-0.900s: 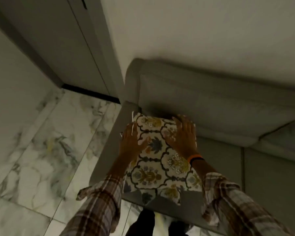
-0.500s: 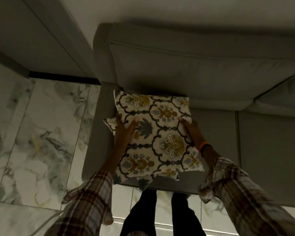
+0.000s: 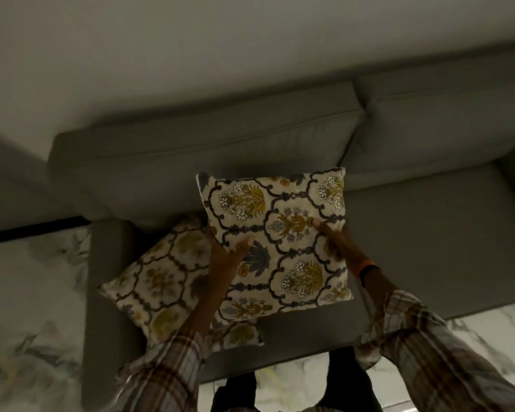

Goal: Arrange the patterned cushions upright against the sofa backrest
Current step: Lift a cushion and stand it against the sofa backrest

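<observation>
Head view: left hand (image 3: 225, 258) and right hand (image 3: 335, 243) reach forward from plaid sleeves (image 3: 422, 349), each clamped on a side edge of the held cushion (image 3: 275, 233), thumbs on its patterned face. Cushion is above the sofa seat (image 3: 422, 242), its top edge near the grey backrest (image 3: 208, 150). A second patterned cushion (image 3: 161, 278) lies tilted by the armrest (image 3: 107, 281), partly hidden behind the left forearm; orange wristband (image 3: 366, 267) on the right wrist.
</observation>
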Tool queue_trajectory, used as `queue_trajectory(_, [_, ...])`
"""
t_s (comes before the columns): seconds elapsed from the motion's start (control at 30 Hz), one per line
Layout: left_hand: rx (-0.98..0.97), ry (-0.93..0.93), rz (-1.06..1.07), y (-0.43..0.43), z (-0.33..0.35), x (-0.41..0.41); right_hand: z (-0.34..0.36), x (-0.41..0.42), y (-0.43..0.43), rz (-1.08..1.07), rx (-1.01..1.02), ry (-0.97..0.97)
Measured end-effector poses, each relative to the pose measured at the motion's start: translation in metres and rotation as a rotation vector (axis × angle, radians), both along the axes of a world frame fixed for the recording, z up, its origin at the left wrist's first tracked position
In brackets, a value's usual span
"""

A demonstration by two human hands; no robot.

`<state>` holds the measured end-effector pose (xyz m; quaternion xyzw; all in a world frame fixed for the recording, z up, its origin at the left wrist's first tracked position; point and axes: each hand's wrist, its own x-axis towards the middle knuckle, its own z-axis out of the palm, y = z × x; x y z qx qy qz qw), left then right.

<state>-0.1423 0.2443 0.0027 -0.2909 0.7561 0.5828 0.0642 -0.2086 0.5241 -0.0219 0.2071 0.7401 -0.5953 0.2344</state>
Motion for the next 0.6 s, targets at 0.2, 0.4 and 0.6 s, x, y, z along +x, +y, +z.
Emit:
queue_trajectory(0.2, [0.078, -0.122, -0.209, 0.198, -0.021, -0.079, -0.010, -0.054, 0.200, -0.112, -0.030, 0.040])
queue_trajectory(0.4, [0.156, -0.049, -0.422, 0.396, -0.073, -0.173, -0.037, -0.123, 0.405, -0.169, -0.063, 0.093])
queue_trajectory(0.6, [0.165, 0.024, -0.573, 0.555, -0.113, -0.259, -0.065, -0.200, 0.580, -0.220, 0.030, 0.146])
